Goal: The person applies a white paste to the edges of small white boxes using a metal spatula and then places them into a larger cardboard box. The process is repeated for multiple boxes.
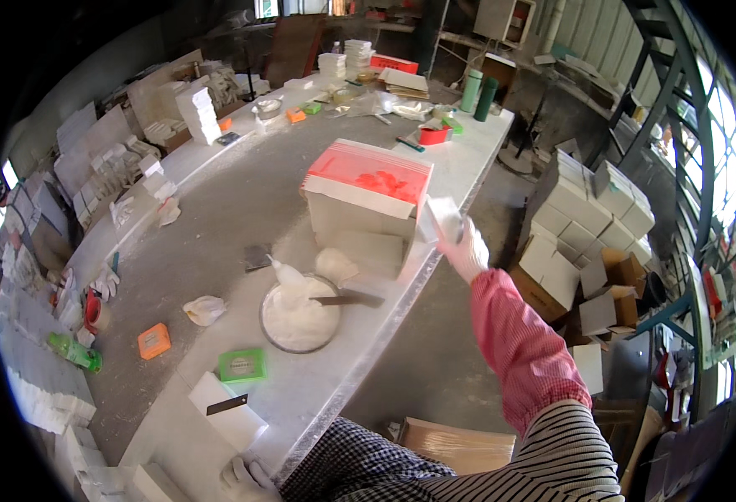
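Note:
My right arm, in a red checked sleeve guard, reaches forward over the table edge. My right hand (468,251), in a white glove, is closed on a small white slab (445,219) next to a large white block stack (355,209) topped by a red sheet (372,171). Low in the view, my left hand (248,480), also gloved, rests at the near table edge with its fingers apart, partly cut off by the frame. A white slab (232,418) with a dark flat blade (227,405) lies close to it. Between my hands stands a round bowl of white paste (301,322), a broad scraper (347,299) across its rim.
Green (242,366) and orange (155,341) packets and a crumpled cloth (205,310) lie on the dusty table (209,217). Two tall green bottles (478,94) stand at its far end. Cardboard boxes (552,276) and stacked white cartons (577,201) fill the floor at right.

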`<action>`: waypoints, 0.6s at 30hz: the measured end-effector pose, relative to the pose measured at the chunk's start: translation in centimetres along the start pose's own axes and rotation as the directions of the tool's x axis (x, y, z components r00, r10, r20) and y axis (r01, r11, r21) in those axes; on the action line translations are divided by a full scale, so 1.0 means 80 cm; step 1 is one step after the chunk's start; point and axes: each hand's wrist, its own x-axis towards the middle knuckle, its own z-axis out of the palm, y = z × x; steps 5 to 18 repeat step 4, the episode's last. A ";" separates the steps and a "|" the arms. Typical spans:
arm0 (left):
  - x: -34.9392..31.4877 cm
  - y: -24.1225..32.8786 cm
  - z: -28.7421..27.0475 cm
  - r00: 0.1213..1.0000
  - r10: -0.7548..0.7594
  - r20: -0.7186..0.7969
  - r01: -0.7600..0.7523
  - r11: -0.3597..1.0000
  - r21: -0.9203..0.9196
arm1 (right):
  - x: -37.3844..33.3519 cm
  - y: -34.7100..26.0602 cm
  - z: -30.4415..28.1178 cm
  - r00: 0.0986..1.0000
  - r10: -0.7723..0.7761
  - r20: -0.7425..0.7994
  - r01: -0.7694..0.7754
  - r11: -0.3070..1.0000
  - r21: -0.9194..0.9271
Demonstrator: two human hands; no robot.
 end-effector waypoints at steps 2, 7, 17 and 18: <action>0.001 -0.004 -0.016 1.000 0.000 0.014 0.003 0.981 -0.196 | -0.068 0.002 -0.034 0.998 -0.068 0.012 0.068 0.997 -0.040; -0.001 -0.006 -0.023 1.000 0.008 0.026 0.000 0.949 -0.314 | -0.147 0.025 -0.067 0.988 -0.118 0.100 0.125 0.989 -0.076; -0.001 -0.006 -0.023 1.000 0.008 0.026 0.000 0.949 -0.314 | -0.147 0.025 -0.067 0.988 -0.118 0.100 0.125 0.989 -0.076; -0.001 -0.006 -0.023 1.000 0.008 0.026 0.000 0.949 -0.314 | -0.147 0.025 -0.067 0.988 -0.118 0.100 0.125 0.989 -0.076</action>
